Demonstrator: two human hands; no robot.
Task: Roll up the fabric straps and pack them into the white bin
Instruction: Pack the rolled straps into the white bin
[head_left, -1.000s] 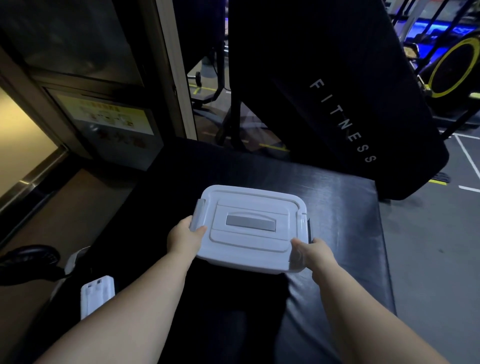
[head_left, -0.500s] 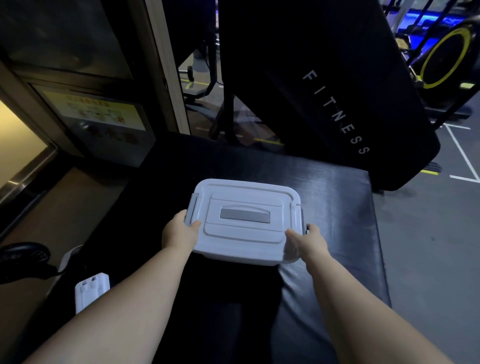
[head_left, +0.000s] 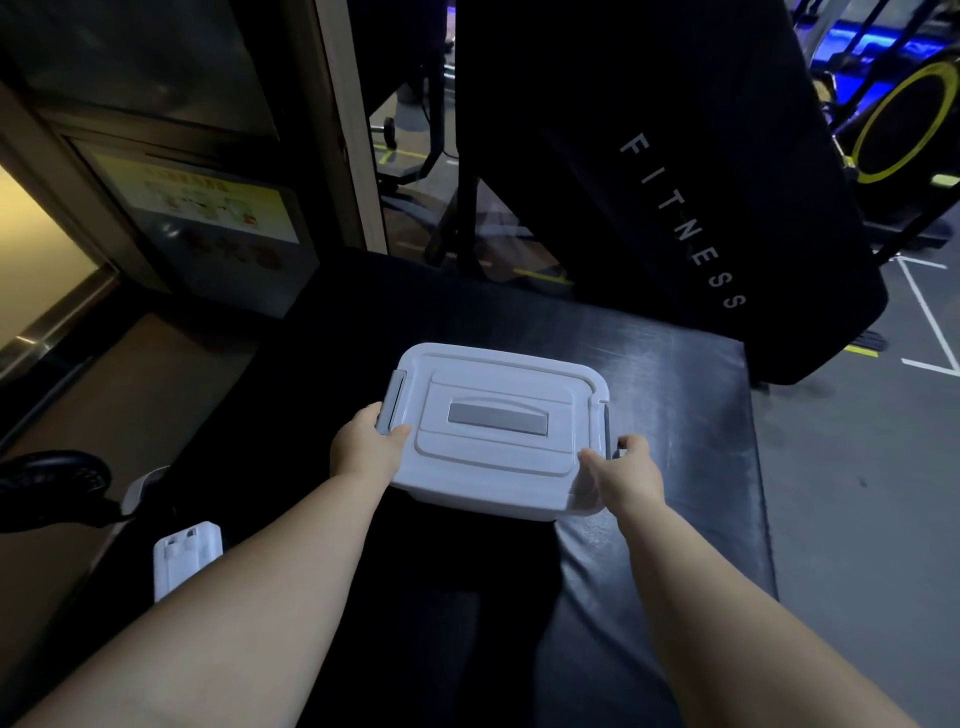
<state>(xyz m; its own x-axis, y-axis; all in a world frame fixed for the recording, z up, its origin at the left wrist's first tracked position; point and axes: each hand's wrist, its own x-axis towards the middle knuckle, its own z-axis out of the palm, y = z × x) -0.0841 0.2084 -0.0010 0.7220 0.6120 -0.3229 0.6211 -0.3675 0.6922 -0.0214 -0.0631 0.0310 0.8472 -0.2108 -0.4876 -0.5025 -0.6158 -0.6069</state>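
A white bin (head_left: 493, 457) with its lid on, a grey handle in the lid and grey side latches sits over a black padded bench (head_left: 675, 395). My left hand (head_left: 366, 447) grips its left end by the latch, thumb on the lid. My right hand (head_left: 626, 475) grips its near right corner, fingers round the right latch. No fabric straps are visible.
A black upright pad marked FITNESS (head_left: 675, 208) leans behind the bench. A small white device (head_left: 187, 558) lies at the bench's left edge beside a black round object (head_left: 52, 483). Grey floor with white lines lies to the right, a glass door to the left.
The bin and both hands have stayed together and shifted slightly up in the view; the grip looks the same.
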